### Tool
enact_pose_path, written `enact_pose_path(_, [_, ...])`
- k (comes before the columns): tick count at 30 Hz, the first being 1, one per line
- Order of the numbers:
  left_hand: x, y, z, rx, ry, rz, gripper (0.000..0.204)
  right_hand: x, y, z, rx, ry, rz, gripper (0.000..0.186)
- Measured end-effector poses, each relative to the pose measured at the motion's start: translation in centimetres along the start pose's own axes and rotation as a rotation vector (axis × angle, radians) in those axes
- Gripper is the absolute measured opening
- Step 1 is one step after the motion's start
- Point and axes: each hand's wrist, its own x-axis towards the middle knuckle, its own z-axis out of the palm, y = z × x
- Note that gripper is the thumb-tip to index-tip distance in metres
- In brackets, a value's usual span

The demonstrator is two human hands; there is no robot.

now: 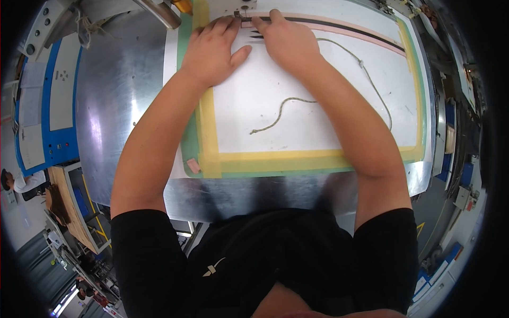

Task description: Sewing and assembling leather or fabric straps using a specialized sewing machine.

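White template sheet (pixel 297 114), bordered with yellow and green tape, lies flat on our metal worktable (pixel 122 100) and fills most of the surface before us. Along its far edge runs a pink-and-black strip (pixel 344 29), reaching from the middle toward the right corner. A loose length of cord (pixel 371 85) curls across the white area, well apart from the tape border. Our left hand (pixel 212 50) rests palm-down on the sheet's far left corner, fingers spread and flat, clasping nothing. Our right hand (pixel 289 42) lies just beside it, fingertips pressing the near end of the strip, likewise flat and gripping nothing. A small pink tab (pixel 194 165) sits on the near left corner of the border.
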Motion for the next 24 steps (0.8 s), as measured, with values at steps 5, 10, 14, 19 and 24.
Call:
enact_pose_path(5, [-0.1, -0.3, 0.1, 0.004, 0.005, 0.003, 0.067, 0.1, -0.6, -0.5, -0.020, -0.042, 0.005, 0.044])
enact_pose_path(10, [-0.2, -0.2, -0.1, 0.004, 0.004, -0.002, 0.067, 0.0, -0.9, -0.9, -0.015, -0.066, 0.013, 0.046])
enact_pose_path(14, [-0.4, -0.4, 0.0, 0.016, -0.020, -0.008, 0.067, 0.1, -0.9, -0.5, 0.008, -0.053, 0.007, 0.045])
enact_pose_path(19, [-0.6, -0.8, 0.3, 0.016, 0.030, 0.012, 0.068, 0.1, -1.0, -0.3, 0.049, -0.032, -0.007, 0.044])
enact_pose_path(24, [-0.3, -0.3, 0.1, 0.010, 0.005, -0.028, 0.067, 0.4, -1.2, -0.1, -0.017, -0.044, -0.009, 0.044])
